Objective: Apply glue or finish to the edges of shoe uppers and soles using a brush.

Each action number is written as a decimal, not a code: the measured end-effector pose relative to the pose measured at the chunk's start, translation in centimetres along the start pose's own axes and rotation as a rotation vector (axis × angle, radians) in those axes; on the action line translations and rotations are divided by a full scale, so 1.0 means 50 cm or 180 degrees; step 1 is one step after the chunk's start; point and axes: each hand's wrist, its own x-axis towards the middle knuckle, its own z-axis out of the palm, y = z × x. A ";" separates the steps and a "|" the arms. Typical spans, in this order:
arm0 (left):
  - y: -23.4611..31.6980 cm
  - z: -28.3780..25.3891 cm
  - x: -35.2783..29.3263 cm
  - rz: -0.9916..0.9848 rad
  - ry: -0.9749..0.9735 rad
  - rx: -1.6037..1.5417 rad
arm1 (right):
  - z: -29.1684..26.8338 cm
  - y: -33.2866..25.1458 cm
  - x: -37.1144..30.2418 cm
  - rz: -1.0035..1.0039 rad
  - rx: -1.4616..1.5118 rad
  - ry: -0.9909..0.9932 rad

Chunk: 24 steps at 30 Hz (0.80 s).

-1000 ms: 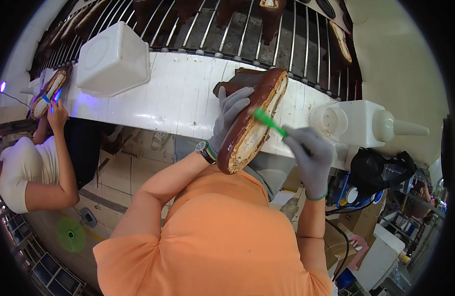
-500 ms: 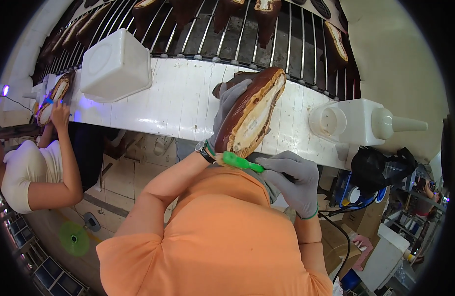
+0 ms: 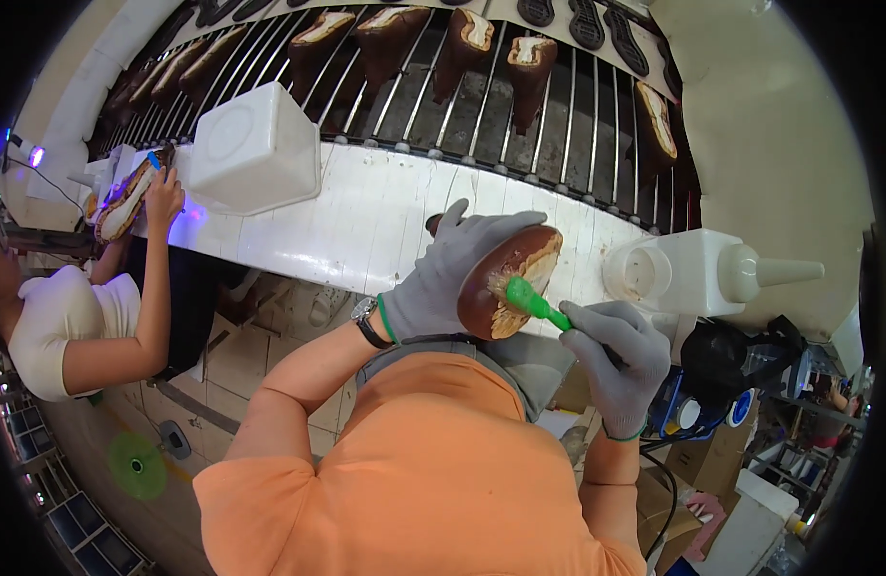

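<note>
My left hand (image 3: 433, 274), in a grey glove with green trim, is wrapped around the left side of a glossy brown leather shoe upper (image 3: 479, 300). Its rounded end points toward me, and its pale, rough underside, without a sole, is turned to the right. My right hand (image 3: 621, 360), gloved alike, pinches the handle of a green brush (image 3: 539, 303). The pale bristles touch the rough leather edge at the rounded end. The far part of the shoe is hidden behind my left hand.
A white workbench (image 3: 366, 226) runs across, with a white square container (image 3: 251, 154) at left and a white nozzled bottle (image 3: 693, 269) with a round cup at right. Beyond, several brown shoe uppers (image 3: 531, 82) hang on a metal rack. At left, a co-worker's hand (image 3: 165, 197) brushes another shoe.
The shoe has turned and tipped, foreshortening its underside. My left hand shows more of its back. The brush has moved right and up onto the end's rough edge. The co-worker's hand has risen.
</note>
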 end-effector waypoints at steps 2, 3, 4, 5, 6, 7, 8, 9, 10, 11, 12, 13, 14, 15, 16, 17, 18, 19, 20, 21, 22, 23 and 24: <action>-0.010 -0.009 0.010 0.0177 -0.0325 -0.0147 | -0.004 0.000 0.008 -0.0231 -0.0116 0.0082; -0.011 -0.015 0.021 0.0327 -0.0360 -0.0122 | -0.006 0.002 0.016 -0.0263 -0.0125 0.0104; -0.022 -0.014 0.028 0.0366 -0.0343 -0.0101 | -0.008 0.004 0.025 -0.0350 -0.0218 0.0151; -0.040 -0.010 0.033 0.0206 -0.0573 -0.0497 | -0.010 0.006 0.034 -0.0440 -0.0315 0.0203; -0.047 -0.014 0.048 0.0054 -0.0813 -0.0900 | -0.014 0.009 0.044 -0.0473 -0.0343 0.0243; -0.055 -0.029 0.059 0.0252 -0.0864 -0.0748 | -0.019 0.013 0.054 -0.0511 -0.0373 0.0267; -0.060 -0.038 0.079 0.0319 -0.0853 -0.0733 | -0.024 0.016 0.064 -0.0550 -0.0406 0.0293; -0.061 -0.049 0.101 0.0004 -0.1324 -0.1309 | -0.029 0.018 0.074 -0.0587 -0.0436 0.0340; -0.063 -0.056 0.121 -0.0317 -0.1803 -0.1877 | -0.035 0.020 0.082 -0.0646 -0.0550 0.0366; -0.077 -0.046 0.133 -0.0262 -0.1796 -0.2283 | -0.042 0.022 0.091 -0.0700 -0.0668 0.0395; -0.087 -0.043 0.149 -0.0196 -0.1807 -0.2263 | -0.051 0.025 0.101 -0.0728 -0.0705 0.0445; -0.097 -0.043 0.170 -0.0146 -0.2202 -0.2351 | -0.062 0.029 0.113 -0.0889 -0.0901 0.0450; -0.107 -0.043 0.192 -0.0097 -0.2603 -0.2430 | -0.072 0.031 0.124 -0.1042 -0.1102 0.0455; -0.119 -0.049 0.212 0.0205 -0.2740 -0.1930 | -0.079 0.031 0.135 -0.1059 -0.1290 0.0451; -0.134 -0.044 0.227 0.0265 -0.2757 -0.1910 | -0.084 0.026 0.146 -0.1067 -0.1329 0.0498; -0.155 -0.031 0.239 0.0083 -0.3076 -0.2252 | -0.088 0.020 0.156 -0.1117 -0.1520 0.0447; -0.179 -0.014 0.251 -0.0107 -0.3395 -0.2606 | -0.093 0.015 0.167 -0.1152 -0.1719 0.0382; -0.198 -0.001 0.259 -0.0305 -0.3633 -0.2703 | -0.094 0.020 0.177 -0.1317 -0.1909 0.0462; -0.218 0.010 0.266 -0.0263 -0.3645 -0.2689 | -0.100 0.018 0.183 -0.1320 -0.1941 0.0488; -0.223 0.015 0.277 -0.0384 -0.3732 -0.2797 | -0.107 0.017 0.185 -0.1263 -0.2100 0.0291; -0.227 0.021 0.287 -0.0516 -0.3815 -0.2902 | -0.112 0.017 0.187 -0.1203 -0.2248 0.0088; -0.231 0.025 0.296 -0.0483 -0.3843 -0.2896 | -0.116 0.017 0.189 -0.1171 -0.2082 -0.0031; -0.233 0.029 0.304 -0.0356 -0.3669 -0.3075 | -0.121 0.024 0.191 -0.1146 -0.2106 -0.0005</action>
